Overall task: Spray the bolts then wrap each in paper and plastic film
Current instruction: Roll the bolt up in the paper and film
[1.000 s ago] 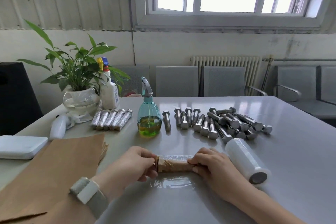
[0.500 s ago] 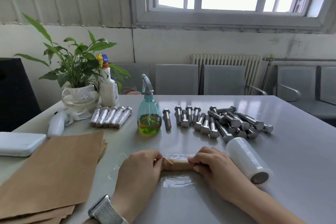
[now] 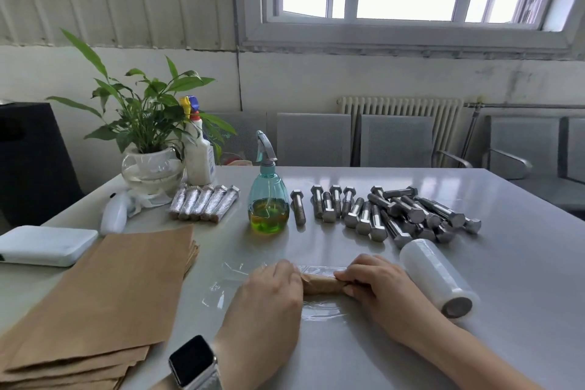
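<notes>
A paper-wrapped bolt (image 3: 321,284) lies near the table's (image 3: 522,263) front edge on a sheet of plastic film (image 3: 228,282). The left hand (image 3: 269,290) curls over its left end; the right hand (image 3: 376,283) pinches its right end. Just right lies the film roll (image 3: 435,277). Behind lie bare bolts (image 3: 405,215), the spray bottle (image 3: 269,199) and five wrapped bolts (image 3: 204,203). Brown paper sheets (image 3: 104,301) fill the front left corner.

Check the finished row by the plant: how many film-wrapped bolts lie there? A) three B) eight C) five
C: five film-wrapped bolts lie side by side in front of the potted plant, left of the spray bottle.
</notes>
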